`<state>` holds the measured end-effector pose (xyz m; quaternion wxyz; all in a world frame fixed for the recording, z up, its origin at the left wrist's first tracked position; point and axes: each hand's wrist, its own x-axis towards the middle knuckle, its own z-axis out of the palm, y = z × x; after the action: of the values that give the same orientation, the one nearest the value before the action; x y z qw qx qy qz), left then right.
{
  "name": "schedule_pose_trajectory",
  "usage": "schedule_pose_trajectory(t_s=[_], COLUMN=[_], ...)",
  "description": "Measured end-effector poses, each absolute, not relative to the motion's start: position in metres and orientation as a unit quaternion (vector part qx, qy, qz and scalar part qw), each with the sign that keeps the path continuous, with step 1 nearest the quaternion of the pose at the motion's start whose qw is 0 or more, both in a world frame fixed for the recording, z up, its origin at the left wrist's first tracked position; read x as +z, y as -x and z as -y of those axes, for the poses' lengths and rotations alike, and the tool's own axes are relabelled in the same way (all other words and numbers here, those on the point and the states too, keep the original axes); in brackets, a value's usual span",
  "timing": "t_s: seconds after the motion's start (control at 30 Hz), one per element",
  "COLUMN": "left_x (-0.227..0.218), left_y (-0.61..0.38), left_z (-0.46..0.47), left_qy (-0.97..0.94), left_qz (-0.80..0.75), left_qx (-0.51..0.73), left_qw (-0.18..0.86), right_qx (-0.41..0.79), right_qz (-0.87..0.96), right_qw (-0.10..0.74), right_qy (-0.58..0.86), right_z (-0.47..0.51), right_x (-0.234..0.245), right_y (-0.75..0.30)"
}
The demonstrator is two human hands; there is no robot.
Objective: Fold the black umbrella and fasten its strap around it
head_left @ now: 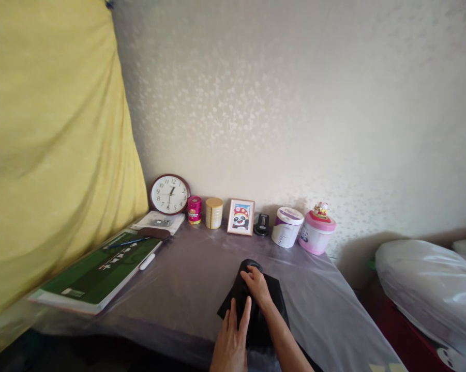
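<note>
Black soft-looking item (238, 287) lies loosely before pale-framed panda picture (241, 217); handling seemingly unfinished. Left hand (233, 333) splayed, gripping nothing; right hand (256, 285) curled over item, grip uncertain.

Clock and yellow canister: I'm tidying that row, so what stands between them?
A pink canister stands between clock and yellow canister in the head view.
</note>
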<state>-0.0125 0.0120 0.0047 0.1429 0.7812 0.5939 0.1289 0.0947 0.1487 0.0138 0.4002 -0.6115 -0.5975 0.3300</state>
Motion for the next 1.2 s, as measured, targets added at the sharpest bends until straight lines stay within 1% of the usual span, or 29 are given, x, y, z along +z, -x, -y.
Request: schedule_pose_trajectory(t_s=[0.07, 0.13, 0.23, 0.3, 0.37, 0.53, 0.6, 0.73, 0.87, 1.0, 1.2], left_x=[0.004, 0.002, -0.003, -0.006, -0.01, -0.018, -0.021, -0.029, -0.039, -0.042, -0.029], left_y=[0.012, 0.01, 0.009, 0.008, 0.008, 0.01, 0.011, 0.01, 0.01, 0.009, 0.007], left_z=[-0.013, -0.014, -0.015, -0.016, -0.017, -0.021, -0.023, -0.025, -0.026, -0.027, -0.024], left_qy=[-0.779, -0.782, -0.776, -0.766, -0.757, -0.76, -0.757, -0.743, -0.736, -0.72, -0.693], left_qz=[-0.602, -0.603, -0.613, -0.625, -0.636, -0.626, -0.626, -0.641, -0.647, -0.663, -0.692], left_qx=[0.105, 0.087, 0.089, 0.094, 0.094, 0.086, 0.084, 0.098, 0.112, 0.116, 0.127], left_qw=[0.139, 0.131, 0.122, 0.117, 0.118, 0.156, 0.167, 0.166, 0.163, 0.169, 0.159], right_qx=[0.329, 0.357, 0.427, 0.443, 0.414, 0.239, 0.198, 0.134, 0.101, 0.084, 0.114], right_qz=[0.603, 0.616, 0.653, 0.685, 0.719, 0.782, 0.805, 0.842, 0.849, 0.835, 0.809], right_qw=[0.396, 0.389, 0.382, 0.379, 0.379, 0.411, 0.398, 0.342, 0.312, 0.317, 0.317], right_qy=[0.61, 0.584, 0.495, 0.437, 0.41, 0.404, 0.392, 0.395, 0.415, 0.442, 0.482], right_z=[-0.148, -0.145, -0.135, -0.124, -0.11, -0.086, -0.086, -0.103, -0.131, -0.159, -0.191], right_x=[0.014, 0.016, 0.023, 0.027, 0.031, 0.025, 0.02, 0.012, 0.01, 0.004, -0.002], right_y=[-0.094, -0.092, -0.089, -0.091, -0.096, -0.114, -0.119, -0.123, -0.124, -0.125, -0.122])
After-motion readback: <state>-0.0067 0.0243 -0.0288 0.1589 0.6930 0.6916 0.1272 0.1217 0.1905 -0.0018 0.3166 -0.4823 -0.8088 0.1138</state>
